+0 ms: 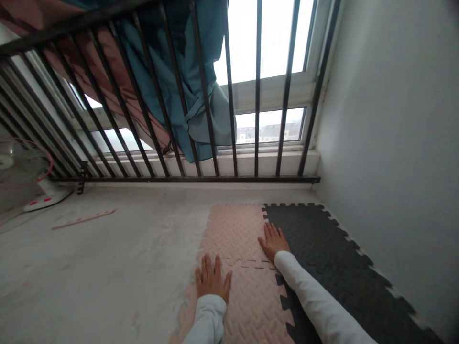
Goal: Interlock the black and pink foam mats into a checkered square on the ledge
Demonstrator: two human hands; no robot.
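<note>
Two pink foam mats [238, 267], ridged with a diamond-plate pattern and edged in puzzle teeth, lie joined on the grey concrete floor [107, 267]. The left hand [212, 281] presses flat on the nearer one, fingers spread; the right hand [273, 241] lies flat and spread at the far mat's edge, at 1 o'clock from the left. Touching them at 3 o'clock lie black foam mats [322, 248]. At 12 o'clock stand black metal bars [229, 119], with teal cloth [193, 81] behind. At 10 o'clock stands one fan [32, 177].
</note>
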